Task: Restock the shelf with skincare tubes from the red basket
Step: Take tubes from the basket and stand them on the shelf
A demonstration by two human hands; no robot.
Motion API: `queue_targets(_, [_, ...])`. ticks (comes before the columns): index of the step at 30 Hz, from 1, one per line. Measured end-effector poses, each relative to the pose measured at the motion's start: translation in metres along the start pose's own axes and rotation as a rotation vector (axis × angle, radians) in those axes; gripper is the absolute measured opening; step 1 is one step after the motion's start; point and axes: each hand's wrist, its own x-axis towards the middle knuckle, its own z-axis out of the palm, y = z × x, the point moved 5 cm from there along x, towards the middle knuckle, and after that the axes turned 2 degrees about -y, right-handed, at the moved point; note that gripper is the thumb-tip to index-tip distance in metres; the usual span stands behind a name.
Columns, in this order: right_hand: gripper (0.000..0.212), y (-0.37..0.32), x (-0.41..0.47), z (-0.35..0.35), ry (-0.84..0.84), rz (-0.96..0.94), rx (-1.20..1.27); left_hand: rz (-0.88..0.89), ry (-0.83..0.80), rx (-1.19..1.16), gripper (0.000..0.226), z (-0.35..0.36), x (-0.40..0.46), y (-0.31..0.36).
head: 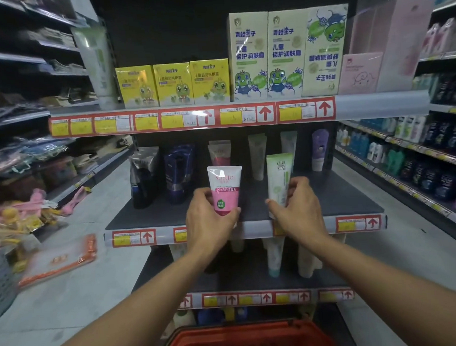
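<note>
Fingers (196, 197) of the left hand (206, 221) are curled round the lower end of a pink-and-white tube (224, 190), thumb at its right edge; the tube is held upright, crimped end up, over the front part of the middle shelf (353, 201); fingers of the right hand (297, 206) are wrapped round a green-and-white tube (279, 181), also held upright, just right of the pink one; both tubes are gripped near the shelf's front edge, whether their caps touch the board cannot be told; behind them a row of tubes is stood against the back: a pink-white one (220, 152), two pale green ones (257, 156), a purple one (320, 149); dark pouches (143, 176) and blue pouches (178, 172) are seen at the shelf's left; red-and-yellow price labels (134, 237) are fixed along the shelf edge; on the top shelf yellow boxes (172, 83) and taller cream boxes (249, 56) with a frog figure are lined up, one cream box (323, 51) placed upside down; pink boxes (358, 73) are at the right; the red basket (251, 339) is seen at the bottom edge, below the forearms, its contents not visible; more tubes (273, 257) are stood on the lower shelf.
</note>
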Motion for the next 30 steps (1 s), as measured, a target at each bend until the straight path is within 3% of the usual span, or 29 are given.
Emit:
queue_targets(16, [0.066,0.014,0.022,0.036,-0.026,0.011,-0.025,0.006,0.025,0.11,0.073,0.03,0.045,-0.021])
queue_targets(21, [0.042,0.017,0.021,0.037,-0.054,-0.049,-0.235,-0.009,0.007,0.275,0.066,0.028,0.044,-0.025])
queue_targets(30, [0.045,0.016,0.064,0.053,-0.242,0.136,-0.321,-0.167,-0.101,0.339,0.059,0.037,0.083,-0.021])
